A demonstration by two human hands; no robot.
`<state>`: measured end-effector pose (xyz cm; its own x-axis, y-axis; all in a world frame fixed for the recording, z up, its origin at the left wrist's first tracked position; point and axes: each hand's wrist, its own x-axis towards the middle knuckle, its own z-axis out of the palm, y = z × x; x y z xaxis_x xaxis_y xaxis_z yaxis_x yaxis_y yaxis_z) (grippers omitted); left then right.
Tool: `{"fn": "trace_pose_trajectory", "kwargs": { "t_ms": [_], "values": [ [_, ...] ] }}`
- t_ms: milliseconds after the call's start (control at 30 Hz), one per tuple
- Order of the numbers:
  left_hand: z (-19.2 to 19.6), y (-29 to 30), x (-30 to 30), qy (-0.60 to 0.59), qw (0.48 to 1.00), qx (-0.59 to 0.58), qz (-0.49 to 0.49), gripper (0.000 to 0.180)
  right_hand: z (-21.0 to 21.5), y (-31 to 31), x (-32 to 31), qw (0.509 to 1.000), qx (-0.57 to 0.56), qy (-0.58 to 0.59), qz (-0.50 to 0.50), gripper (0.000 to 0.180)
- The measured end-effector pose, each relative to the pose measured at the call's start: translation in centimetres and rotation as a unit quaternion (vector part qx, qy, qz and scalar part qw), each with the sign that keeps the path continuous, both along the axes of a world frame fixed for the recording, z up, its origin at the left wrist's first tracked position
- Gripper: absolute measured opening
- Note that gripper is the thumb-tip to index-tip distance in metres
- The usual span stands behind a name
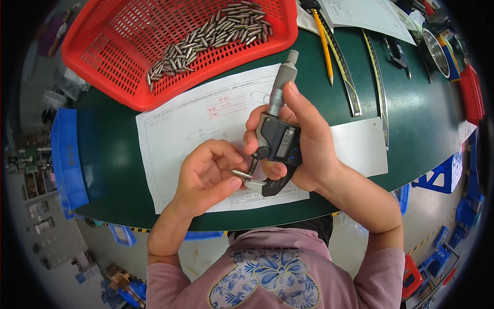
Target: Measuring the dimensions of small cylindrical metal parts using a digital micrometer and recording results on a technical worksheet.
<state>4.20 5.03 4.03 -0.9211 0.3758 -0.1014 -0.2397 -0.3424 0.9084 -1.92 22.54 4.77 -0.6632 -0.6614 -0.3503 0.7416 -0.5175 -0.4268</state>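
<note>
Two hands: both of yours were up over the green counter [411, 129], above a white drawing sheet [175, 129].
Right grip: your right hand [303, 144] was closed around a digital micrometer [278, 141], palm behind its dark body, forefinger stretched up along the grey thimble.
Left grip: your left hand [206, 175] pinched a small metal pin [241, 174] between thumb and fingertips, fingers curled tight.
Pin: short, silver, cylindrical, lying nearly level, its free end pointing into the gap of the micrometer's frame; whether it touched the anvil you could not tell.
Micrometer: upright, tilted slightly right, display facing you, C-shaped frame at the bottom beside the pin.
Basket: a red mesh basket [103, 51] sat at the far left of the counter, holding a heap of like pins [211, 33].
Beyond: a yellow pencil [324, 44] and steel rulers [378, 82] lay on the counter to your right, well apart from your hands.
</note>
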Motion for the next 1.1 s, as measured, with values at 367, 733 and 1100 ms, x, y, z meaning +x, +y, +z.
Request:
{"fn": "trace_pose_trajectory", "kwargs": {
  "t_ms": [367, 733, 1100],
  "values": [
    [-0.09, -0.28, 0.24, -0.041, 0.998, -0.033, 0.024, 0.013, 0.10, 0.06, 0.09, 1.000, -0.004, -0.009, 0.004, 0.057],
    [-0.17, -0.13, 0.16, 0.017, 1.000, -0.010, 0.013, 0.014, -0.03, -0.07, 0.05, 1.000, -0.010, 0.007, 0.007, 0.061],
    [0.28, -0.07, 0.03, -0.014, 0.999, -0.021, 0.020, 0.018, 0.16, -0.32, -0.06, 1.000, 0.008, 0.013, 0.015, 0.061]
  ]
}}
